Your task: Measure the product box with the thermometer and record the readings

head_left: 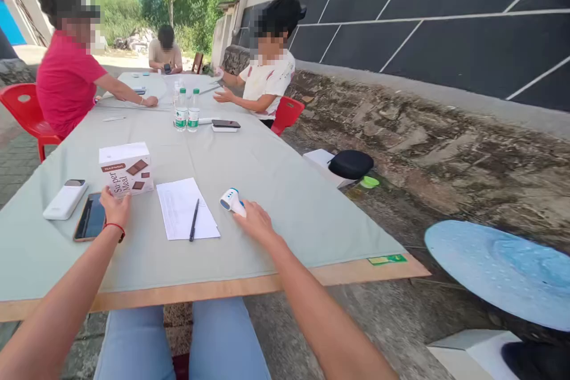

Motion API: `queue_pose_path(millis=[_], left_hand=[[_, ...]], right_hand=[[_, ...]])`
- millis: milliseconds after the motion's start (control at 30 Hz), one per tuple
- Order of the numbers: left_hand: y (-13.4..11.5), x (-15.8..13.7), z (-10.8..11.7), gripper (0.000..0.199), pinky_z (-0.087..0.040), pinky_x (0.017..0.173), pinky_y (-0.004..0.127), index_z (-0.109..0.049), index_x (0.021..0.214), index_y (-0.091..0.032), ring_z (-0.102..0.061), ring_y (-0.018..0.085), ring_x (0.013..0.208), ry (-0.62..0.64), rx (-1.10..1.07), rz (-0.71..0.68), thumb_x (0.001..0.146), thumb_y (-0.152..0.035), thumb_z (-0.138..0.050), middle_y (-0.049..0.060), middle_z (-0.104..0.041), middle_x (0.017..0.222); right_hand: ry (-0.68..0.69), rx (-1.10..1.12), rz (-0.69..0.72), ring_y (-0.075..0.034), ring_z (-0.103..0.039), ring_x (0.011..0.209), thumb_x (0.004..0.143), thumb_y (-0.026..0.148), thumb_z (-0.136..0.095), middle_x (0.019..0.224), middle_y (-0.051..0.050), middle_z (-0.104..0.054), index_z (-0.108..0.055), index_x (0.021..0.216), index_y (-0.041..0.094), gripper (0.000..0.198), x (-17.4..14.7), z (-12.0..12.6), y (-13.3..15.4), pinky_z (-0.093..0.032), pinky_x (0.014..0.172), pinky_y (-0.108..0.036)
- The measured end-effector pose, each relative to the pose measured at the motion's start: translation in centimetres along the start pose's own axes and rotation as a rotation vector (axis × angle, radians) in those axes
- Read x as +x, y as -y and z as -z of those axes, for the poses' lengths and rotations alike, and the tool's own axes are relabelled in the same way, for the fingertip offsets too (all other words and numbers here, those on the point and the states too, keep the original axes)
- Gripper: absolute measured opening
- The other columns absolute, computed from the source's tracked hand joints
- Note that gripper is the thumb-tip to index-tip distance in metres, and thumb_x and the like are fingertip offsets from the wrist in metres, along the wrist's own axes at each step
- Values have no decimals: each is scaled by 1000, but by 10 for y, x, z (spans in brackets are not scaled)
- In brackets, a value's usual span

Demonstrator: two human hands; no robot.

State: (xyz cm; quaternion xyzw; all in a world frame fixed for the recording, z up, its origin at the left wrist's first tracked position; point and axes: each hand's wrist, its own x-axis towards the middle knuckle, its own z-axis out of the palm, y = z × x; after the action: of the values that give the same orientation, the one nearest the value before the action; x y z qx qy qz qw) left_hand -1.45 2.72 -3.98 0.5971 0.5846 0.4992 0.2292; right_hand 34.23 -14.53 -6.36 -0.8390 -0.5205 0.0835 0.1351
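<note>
A white carton with brown print (126,169) stands on the table in front of my left hand (116,208). The fingers and thumb of that hand are apart and rest against the carton's lower front edge, without wrapping round it. My right hand (256,221) is closed round the handle of a white and blue infrared thermometer (230,199), held low over the tabletop. Between my hands lies a printed sheet of paper (178,202) with a black pen (195,219) across it. A smartphone (90,217) lies beside my left wrist.
The table (289,214) has a grey-green cover. A white power bank (66,199) lies far left. Two water bottles (193,111) and a dark phone on a white box (225,124) stand farther back. Several people sit round the table. A blue oval board (499,273) lies at right.
</note>
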Motion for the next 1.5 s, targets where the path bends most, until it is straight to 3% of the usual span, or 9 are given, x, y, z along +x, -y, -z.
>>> queue_pose_path(millis=[100,200,333,533,700,833,967,1133,1500], left_hand=[[3,-34,1,76,-38,106,49,-33,136,-14,-41,30,126,9,53,-35,72,-35,-70,17,-41,131],[-2,-66,3,54,-41,102,48,-46,130,-19,-49,28,117,287,136,-248,79,-30,-61,12,-49,122],[-9,-96,4,36,-42,98,48,-58,121,-23,-51,28,111,624,306,-557,86,-26,-52,12,-52,120],[-14,-111,-1,36,-38,99,48,-59,124,-27,-48,27,111,712,482,-720,91,-26,-45,11,-50,122],[-17,-118,-6,34,-35,100,47,-61,123,-28,-49,26,109,710,544,-721,92,-29,-46,11,-51,122],[-15,-124,-10,34,-33,100,45,-62,122,-29,-50,25,106,719,557,-719,92,-29,-47,10,-51,122],[-12,-127,-12,33,-30,101,45,-63,120,-31,-49,26,108,704,509,-711,91,-29,-46,10,-52,120],[-10,-128,-14,31,-29,101,46,-65,116,-32,-48,27,110,705,476,-703,91,-30,-47,10,-53,120],[-13,-129,-12,32,-31,100,44,-65,118,-32,-50,26,108,683,558,-729,91,-30,-48,10,-53,119]], right_hand=[[-59,-60,38,-29,-51,108,86,35,-57,117,-16,-57,-56,124,15,42,4,-3,6,-37,85,-37],[-183,-76,263,-28,-46,113,88,26,-56,124,-14,-54,-56,128,21,40,6,-9,28,-34,92,-39],[-83,-114,655,-23,-48,102,91,11,-47,112,-10,-59,-66,117,28,36,12,-20,64,-33,89,-35],[16,-308,925,-21,-49,87,95,9,-38,95,-10,-62,-69,95,19,33,26,-23,68,-31,84,-34],[-86,-161,714,-21,-53,81,91,16,-41,84,-10,-63,-64,88,16,23,19,-21,49,-36,77,-33],[-247,470,332,-18,-54,70,82,30,-46,73,-3,-60,-58,85,19,16,-3,-31,67,-42,70,-31],[-74,1086,155,-15,-55,60,75,40,-49,68,0,-59,-57,88,18,27,-26,-54,101,-46,63,-31],[-87,1094,58,-13,-49,58,62,41,-57,62,3,-54,-54,73,20,24,-38,-75,116,-43,58,-28],[-92,1019,92,-14,-49,59,64,37,-56,63,3,-56,-55,72,21,18,-45,-74,118,-44,62,-28]])
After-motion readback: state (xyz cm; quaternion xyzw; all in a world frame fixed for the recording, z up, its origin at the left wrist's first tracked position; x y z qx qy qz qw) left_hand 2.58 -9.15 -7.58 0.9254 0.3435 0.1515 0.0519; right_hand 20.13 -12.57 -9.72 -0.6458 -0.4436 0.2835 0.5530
